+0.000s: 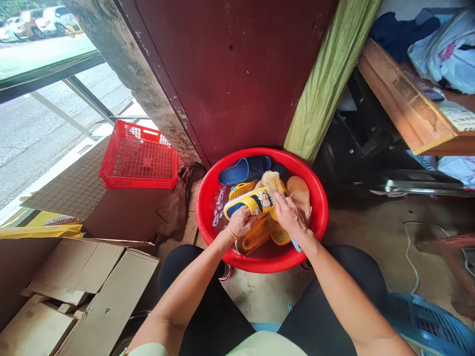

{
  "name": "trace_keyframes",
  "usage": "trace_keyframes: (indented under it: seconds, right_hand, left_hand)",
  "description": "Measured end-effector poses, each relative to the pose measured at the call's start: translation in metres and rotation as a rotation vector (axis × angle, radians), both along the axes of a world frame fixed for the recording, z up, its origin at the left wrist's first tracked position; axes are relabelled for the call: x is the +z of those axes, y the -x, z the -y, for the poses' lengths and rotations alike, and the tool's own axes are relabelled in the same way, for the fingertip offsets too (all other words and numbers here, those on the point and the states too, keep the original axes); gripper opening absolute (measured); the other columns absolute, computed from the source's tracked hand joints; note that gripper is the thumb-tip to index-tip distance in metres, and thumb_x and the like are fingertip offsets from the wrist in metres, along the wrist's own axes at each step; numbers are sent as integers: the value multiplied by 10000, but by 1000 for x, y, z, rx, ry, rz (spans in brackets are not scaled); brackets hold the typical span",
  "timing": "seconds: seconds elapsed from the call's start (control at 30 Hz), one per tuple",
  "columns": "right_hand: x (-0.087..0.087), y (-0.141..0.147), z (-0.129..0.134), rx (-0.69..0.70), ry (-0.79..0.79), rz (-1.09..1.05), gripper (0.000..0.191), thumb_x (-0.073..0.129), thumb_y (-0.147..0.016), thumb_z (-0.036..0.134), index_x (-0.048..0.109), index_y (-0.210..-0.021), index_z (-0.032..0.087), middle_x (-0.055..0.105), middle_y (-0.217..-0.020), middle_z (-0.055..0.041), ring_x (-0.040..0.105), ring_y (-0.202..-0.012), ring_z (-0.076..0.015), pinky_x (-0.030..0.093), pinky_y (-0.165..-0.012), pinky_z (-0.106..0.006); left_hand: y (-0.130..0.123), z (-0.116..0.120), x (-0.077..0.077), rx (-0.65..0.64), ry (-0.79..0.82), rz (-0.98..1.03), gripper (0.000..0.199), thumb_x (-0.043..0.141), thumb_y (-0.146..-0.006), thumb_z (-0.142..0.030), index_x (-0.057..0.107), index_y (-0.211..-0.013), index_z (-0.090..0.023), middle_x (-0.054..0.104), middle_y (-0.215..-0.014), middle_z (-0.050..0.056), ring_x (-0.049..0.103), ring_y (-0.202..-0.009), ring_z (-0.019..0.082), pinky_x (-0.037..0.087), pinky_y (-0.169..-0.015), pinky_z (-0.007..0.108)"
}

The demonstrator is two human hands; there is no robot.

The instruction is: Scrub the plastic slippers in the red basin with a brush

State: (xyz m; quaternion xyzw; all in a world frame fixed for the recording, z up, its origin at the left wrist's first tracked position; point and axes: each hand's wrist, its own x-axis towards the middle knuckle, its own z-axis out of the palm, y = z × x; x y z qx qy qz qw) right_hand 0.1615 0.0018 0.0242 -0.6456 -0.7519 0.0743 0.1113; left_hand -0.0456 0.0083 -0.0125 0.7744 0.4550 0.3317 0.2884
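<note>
A round red basin (322, 210) holds water and several shoes. My left hand (241, 221) is closed on a yellow shoe (256, 200) with a blue inside and a cartoon figure, above the other footwear. In my right hand (290, 215) is a brush (272, 182) with pale bristles, its light blue handle showing below the hand. The bristles are by the right end of the yellow shoe. A blue slipper (237, 173) lies at the basin's back left, tan slippers (300, 195) at its right, and a yellow-brown sole (256, 232) under my hands.
A red plastic crate (143, 160) stands left of the basin, near cardboard boxes (107, 296). Behind the basin are a dark red door (237, 79) and a green curtain (322, 84). A wooden shelf (411, 99) juts out at right, and a blue fan (430, 321) sits lower right.
</note>
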Motion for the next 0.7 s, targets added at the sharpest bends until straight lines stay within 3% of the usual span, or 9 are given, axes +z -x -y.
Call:
trace_keyframes:
  seconds: [0.1,0.2,0.3,0.4,0.53,0.7]
  right_hand:
    - [2,-4,1,31,-18,-36,576,378,-987,296,367,-1561,252,639,-1193,-127,652,-907,-234,516,-736,-306]
    - [2,2,14,116,57,24,587,401,-970,296,373,-1557,281,658,-1118,-102,655,-835,-215,508,-687,-294]
    - [-5,5,32,216,111,36,590,421,-952,272,398,-1541,300,669,-1089,-80,653,-800,-190,502,-685,-276]
    - [-14,4,43,315,104,-4,583,440,-949,282,415,-1531,305,674,-1112,-73,657,-837,-184,506,-725,-264]
    - [-16,9,34,232,72,11,578,413,-972,293,389,-1549,262,666,-1138,-107,661,-818,-202,507,-692,-283]
    - [3,9,2,133,21,-95,542,368,-1000,292,401,-1537,228,670,-1170,-121,654,-950,-228,513,-774,-287]
  left_hand:
    - [0,0,-8,-49,-30,-70,328,531,-928,-457,682,-849,-177,676,-855,112,637,-858,236,517,-812,382]
    - [0,-3,-14,15,-13,-51,309,569,-909,-454,666,-832,-171,668,-868,112,628,-852,233,519,-829,392]
    - [-1,-11,-15,73,29,113,316,621,-872,-464,678,-971,-169,683,-976,109,632,-932,250,516,-892,420]
    - [-3,-18,-10,4,127,281,303,629,-867,-440,681,-1002,-173,696,-931,82,645,-962,255,512,-945,427]
    - [-7,-12,-3,-146,197,235,179,539,-889,-309,655,-873,-174,668,-795,51,644,-838,241,535,-846,386]
    - [-16,5,-4,-124,66,-48,144,431,-814,-124,536,-753,-201,605,-724,54,564,-678,204,481,-685,354]
